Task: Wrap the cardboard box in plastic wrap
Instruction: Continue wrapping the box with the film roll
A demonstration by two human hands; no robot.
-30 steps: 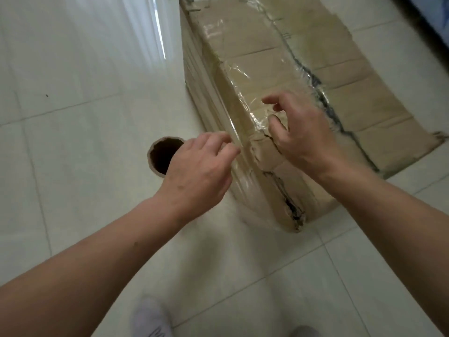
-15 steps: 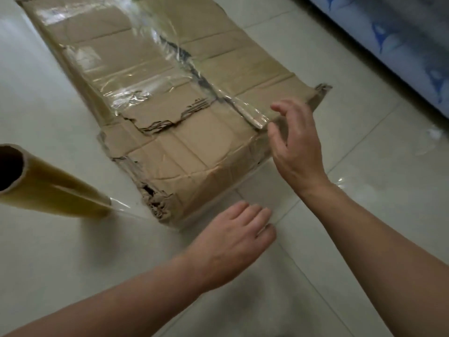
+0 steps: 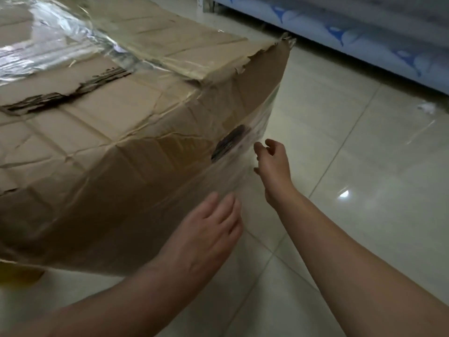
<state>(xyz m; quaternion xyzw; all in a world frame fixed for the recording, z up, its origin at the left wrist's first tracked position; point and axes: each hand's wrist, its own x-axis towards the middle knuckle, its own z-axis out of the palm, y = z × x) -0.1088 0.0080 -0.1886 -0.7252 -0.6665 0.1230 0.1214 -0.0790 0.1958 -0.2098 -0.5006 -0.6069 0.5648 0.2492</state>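
Now smoothing plastic wrap (image 3: 233, 171) on cardboard box (image 3: 121, 132) side: my left hand (image 3: 209, 229) flat, released; right hand (image 3: 273, 164): grip unclear. Pull wrap taut toward corner.

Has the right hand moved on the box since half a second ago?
Yes. The right hand went down from the top edge of the box to its side face, next to the dark hole.
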